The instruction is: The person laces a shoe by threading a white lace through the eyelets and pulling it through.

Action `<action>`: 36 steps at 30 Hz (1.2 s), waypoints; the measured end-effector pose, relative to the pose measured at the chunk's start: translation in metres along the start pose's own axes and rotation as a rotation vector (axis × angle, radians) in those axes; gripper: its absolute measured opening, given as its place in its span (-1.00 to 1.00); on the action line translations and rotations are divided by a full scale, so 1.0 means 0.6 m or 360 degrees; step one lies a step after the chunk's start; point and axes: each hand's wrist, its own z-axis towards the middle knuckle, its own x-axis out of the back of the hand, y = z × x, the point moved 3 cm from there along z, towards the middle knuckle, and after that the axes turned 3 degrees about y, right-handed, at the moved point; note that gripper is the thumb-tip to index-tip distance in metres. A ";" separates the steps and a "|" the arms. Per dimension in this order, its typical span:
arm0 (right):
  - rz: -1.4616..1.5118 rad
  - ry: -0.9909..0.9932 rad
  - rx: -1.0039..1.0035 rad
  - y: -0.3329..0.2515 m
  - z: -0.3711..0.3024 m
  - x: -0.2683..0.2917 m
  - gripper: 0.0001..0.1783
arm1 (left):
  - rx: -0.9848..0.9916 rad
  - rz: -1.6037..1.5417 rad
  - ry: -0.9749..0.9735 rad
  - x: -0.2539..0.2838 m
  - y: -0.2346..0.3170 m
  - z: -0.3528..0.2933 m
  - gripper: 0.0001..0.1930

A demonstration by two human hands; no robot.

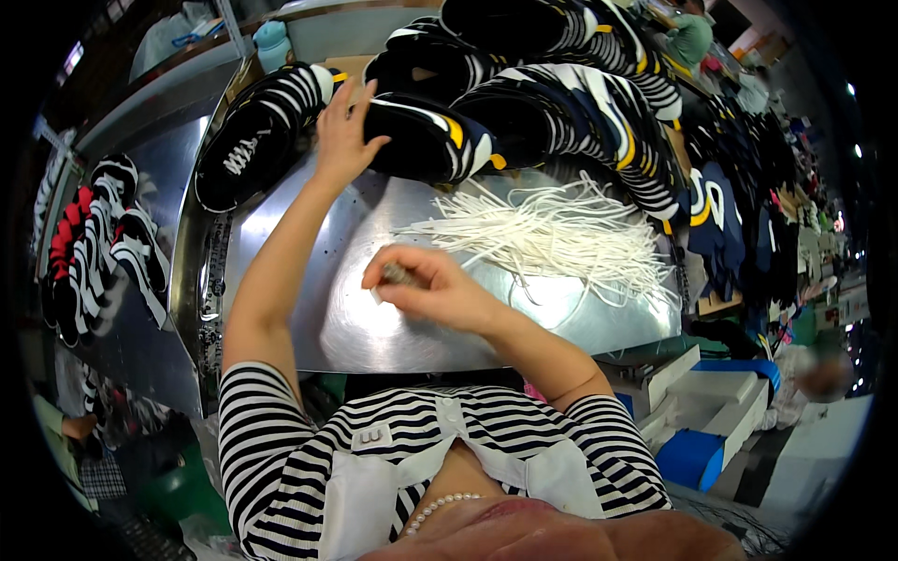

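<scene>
My left hand point(343, 131) reaches to the far side of the shiny metal table point(318, 309) and rests its fingers on a black shoe upper with white and yellow stripes point(426, 140). Another black upper with white stripes and white laces point(248, 140) lies just left of that hand. My right hand point(421, 285) hovers over the middle of the table, fingers pinched on a small dark and white piece that I cannot make out. A loose bundle of white shoelaces point(552, 234) is spread out to the right of it.
Several more black striped uppers point(561, 84) are piled along the table's far edge and right side. A row of black, white and red shoes point(98, 243) lies on the grey surface to the left. Blue and white boxes point(706, 411) sit low on the right. A teal bottle point(272, 42) stands at the back.
</scene>
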 end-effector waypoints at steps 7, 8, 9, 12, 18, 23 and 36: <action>0.0063 0.0337 0.0058 0.031 -0.120 0.006 -0.90 | -0.0360 0.0286 -0.0557 -0.025 0.033 0.078 -0.67; 0.0160 0.0473 0.0045 0.054 -0.140 0.028 -0.91 | -0.0425 0.0367 -0.0568 0.004 0.046 0.083 -0.68; 0.0238 0.0530 0.0046 0.073 -0.155 0.046 -0.93 | -0.0224 0.0371 -0.0723 0.031 0.059 0.075 -0.64; 0.0394 0.0629 0.0046 0.106 -0.153 0.034 -0.88 | -0.0401 0.0329 -0.0413 0.072 0.017 -0.034 -0.23; 0.0087 0.0520 0.0189 0.163 -0.135 0.010 -0.85 | 0.0813 -0.0052 -0.0286 0.031 -0.150 -0.245 -0.20; 0.0162 0.0332 0.0363 0.144 -0.126 -0.017 -0.85 | 0.1122 -0.0477 -0.0093 0.013 -0.294 -0.302 -0.68; 0.0510 0.0509 0.0268 0.156 -0.155 0.018 -0.80 | -0.0065 -0.0280 -0.0524 0.194 0.314 -0.276 -0.58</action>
